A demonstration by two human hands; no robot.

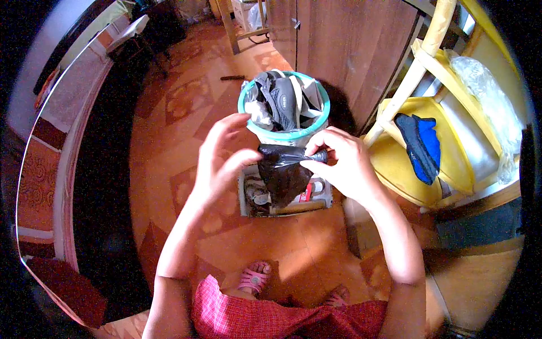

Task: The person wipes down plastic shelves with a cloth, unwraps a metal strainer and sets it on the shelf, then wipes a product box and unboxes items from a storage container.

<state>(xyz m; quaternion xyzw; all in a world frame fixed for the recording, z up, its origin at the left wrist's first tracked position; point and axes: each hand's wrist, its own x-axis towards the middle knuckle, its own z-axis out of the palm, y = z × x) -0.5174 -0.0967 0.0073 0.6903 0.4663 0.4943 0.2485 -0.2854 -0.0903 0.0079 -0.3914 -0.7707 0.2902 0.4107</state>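
Observation:
A black plastic bag (285,178) hangs from my right hand (341,161), whose thumb and fingers pinch its gathered end. My left hand (223,155) is at the bag's left edge, with thumb and fingers apart; whether the thumb tip touches the bag is hard to see. Behind the bag stands a round bin with a turquoise rim (326,107), filled with grey shoes (282,101) and pale wrapping. Below the bag, and partly hidden by it, a shallow box (245,206) on the floor holds small items, among them a red-and-white packet (306,192).
To the right, a yellow chair (451,158) carries a blue-and-black cloth item (419,148), with clear plastic (485,96) draped over its frame. A brown wooden cabinet (344,51) stands behind the bin. A dark stick-like object (232,78) lies on the tiled floor (169,113).

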